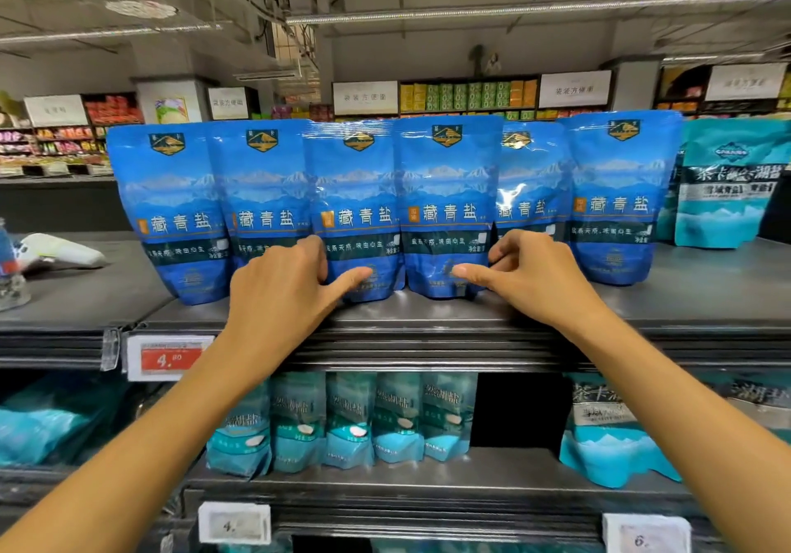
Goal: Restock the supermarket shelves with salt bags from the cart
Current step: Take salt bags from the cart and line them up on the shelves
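Blue salt bags read "藏青盐"; the red shelf price tag shows "4.80".

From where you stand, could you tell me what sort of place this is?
A supermarket aisle, most likely: blue salt bags faced up along a metal shelf, a red price tag on its edge, and more stocked shelving behind.

Top shelf: six blue salt bags stand shoulder to shoulder, overlapping, no gap between them. Teal bags close off the right end. Bare shelf in front of the row and left of it, up to a white handheld device (lying flat). Lower shelf: dark open slot between the teal rows.
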A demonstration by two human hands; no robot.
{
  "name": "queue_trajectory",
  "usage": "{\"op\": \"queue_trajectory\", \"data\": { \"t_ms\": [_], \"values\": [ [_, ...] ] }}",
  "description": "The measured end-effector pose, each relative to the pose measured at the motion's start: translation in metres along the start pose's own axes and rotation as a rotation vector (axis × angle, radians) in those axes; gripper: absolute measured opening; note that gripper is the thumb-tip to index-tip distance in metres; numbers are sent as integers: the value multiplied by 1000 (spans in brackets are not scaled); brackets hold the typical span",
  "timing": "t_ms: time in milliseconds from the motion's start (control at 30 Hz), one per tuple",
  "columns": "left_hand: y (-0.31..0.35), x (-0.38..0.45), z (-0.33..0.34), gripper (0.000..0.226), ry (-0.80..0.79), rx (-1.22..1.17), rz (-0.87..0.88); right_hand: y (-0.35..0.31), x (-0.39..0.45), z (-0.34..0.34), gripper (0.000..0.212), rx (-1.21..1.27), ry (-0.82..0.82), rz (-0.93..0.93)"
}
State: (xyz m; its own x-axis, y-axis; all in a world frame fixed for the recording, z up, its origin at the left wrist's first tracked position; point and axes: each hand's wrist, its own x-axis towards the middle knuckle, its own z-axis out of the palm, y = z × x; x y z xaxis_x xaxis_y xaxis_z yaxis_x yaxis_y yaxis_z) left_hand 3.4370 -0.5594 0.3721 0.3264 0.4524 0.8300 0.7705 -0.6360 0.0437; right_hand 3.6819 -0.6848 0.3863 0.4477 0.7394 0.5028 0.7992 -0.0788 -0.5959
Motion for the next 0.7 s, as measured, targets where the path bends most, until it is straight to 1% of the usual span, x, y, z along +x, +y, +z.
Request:
{"op": "queue_trajectory", "data": {
  "t_ms": [67,133,200,233,267,333,433,567,700],
  "values": [
    [5,-6,-1,51,52,-72,-49,3,-8,-4,55,3,28,6],
    [16,-14,-4,43,130,-202,-81,8,-18,-9,47,2,124,-20],
    [33,-24,-8,36,166,-452,-90,13,-31,-17,33,30,266,-102],
    [44,-30,-10,32,146,-626,-100,16,-40,-21,26,73,328,-147],
    [56,-35,-12,29,102,-800,-110,19,-50,-27,20,123,378,-180],
    [83,-47,-14,28,-28,-1069,-101,29,-71,-39,10,191,452,-208],
    [129,-63,-5,24,-218,-1349,-51,57,-108,-58,3,220,497,-163],
    [199,-82,15,19,-360,-1521,6,103,-164,-92,5,210,554,-45],
    [278,-106,34,20,-533,-1669,-2,149,-233,-136,6,226,627,139]
  ]
}}
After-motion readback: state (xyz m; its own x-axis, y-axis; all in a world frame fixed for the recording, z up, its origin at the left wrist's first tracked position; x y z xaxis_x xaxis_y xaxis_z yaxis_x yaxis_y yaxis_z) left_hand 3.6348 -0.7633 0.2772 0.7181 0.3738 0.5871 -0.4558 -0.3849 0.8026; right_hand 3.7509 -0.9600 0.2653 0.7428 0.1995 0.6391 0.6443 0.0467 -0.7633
